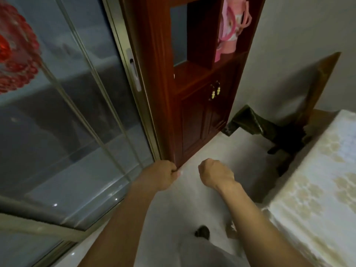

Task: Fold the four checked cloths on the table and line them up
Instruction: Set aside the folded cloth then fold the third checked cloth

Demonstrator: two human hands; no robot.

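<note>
No checked cloth is in view. Both my arms reach forward over a pale floor. My left hand [163, 175] is curled into a fist near the bottom corner of a dark red wooden cabinet [196, 116]. My right hand [216, 174] is also closed into a fist, a little to the right of the left one, with nothing visible in it. The table [316, 170], covered by a white and gold patterned cover, shows only at the right edge, and its visible part bears nothing.
A sliding glass door [67, 112] with a metal frame fills the left side. The cabinet holds a pink bag [231, 29] on an upper shelf. A wooden chair [316, 87] and a dark bag [256, 124] stand by the wall behind the table.
</note>
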